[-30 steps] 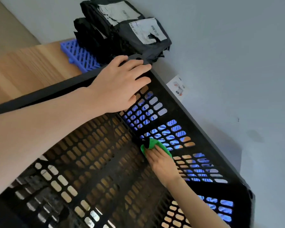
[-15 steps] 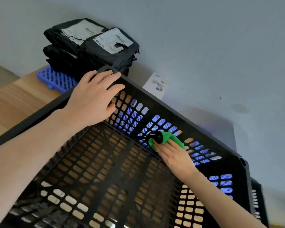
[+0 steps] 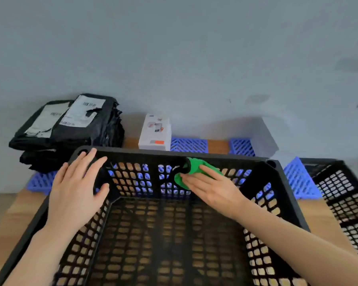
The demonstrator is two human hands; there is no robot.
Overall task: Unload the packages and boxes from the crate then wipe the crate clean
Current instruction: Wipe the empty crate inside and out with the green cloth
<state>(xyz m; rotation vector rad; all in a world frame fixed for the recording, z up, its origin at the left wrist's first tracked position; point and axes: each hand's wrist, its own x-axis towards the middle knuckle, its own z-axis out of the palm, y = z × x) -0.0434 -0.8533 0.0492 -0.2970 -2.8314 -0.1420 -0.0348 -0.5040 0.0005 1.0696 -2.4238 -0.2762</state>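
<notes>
Left hand (image 3: 74, 188) lies flat, fingers straight, on the crate (image 3: 225, 156) corner; right hand (image 3: 213, 188) presses one green cloth (image 3: 194, 165) under straight fingers — two labelled packages (image 3: 70, 124), one white box (image 3: 155, 133) beyond the fingertips.

**Crate's open inside, crowded round the back**

Inside the crate (image 3: 215, 156) there's free room from 6 o'clock. The far wall's busy: left hand (image 3: 74, 188) at 11, right hand (image 3: 213, 188) flat on the green cloth (image 3: 191, 168) at 12. Behind it, packages (image 3: 70, 129) at 10, white box (image 3: 155, 133) at 12, second crate (image 3: 345, 193) close at 3.
</notes>
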